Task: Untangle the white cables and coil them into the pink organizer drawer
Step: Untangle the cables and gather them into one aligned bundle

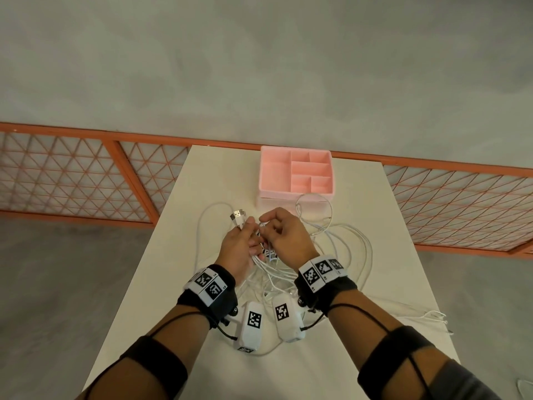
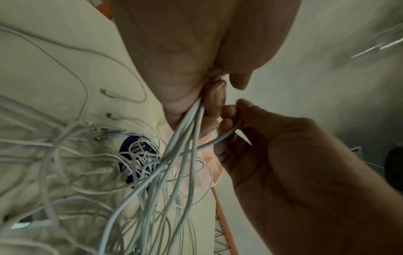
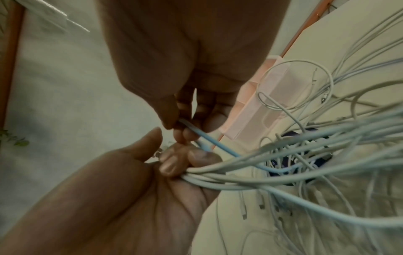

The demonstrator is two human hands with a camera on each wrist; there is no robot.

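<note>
My left hand (image 1: 238,246) has a grip on a bundle of white cables (image 2: 185,138), fingers curled round them, USB plugs (image 1: 238,217) poking out above. My right hand (image 1: 284,235) pinches a single strand (image 3: 209,143) just beside it. The remaining tangle lies on the white surface (image 1: 375,226), over a dark blue round label (writing too blurred to read) (image 2: 135,148). Beyond, the pink organizer drawer (image 1: 274,171) stands with nothing in its compartments.

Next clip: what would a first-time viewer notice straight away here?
The tangle of white cables sprawled over the white table, with both hands raised in its middle. The left hand grips a bundle of strands, USB plugs poking out above it, while the right hand pinches a single cable. Behind them the pink organizer drawer stands empty at the table's far edge.
</note>
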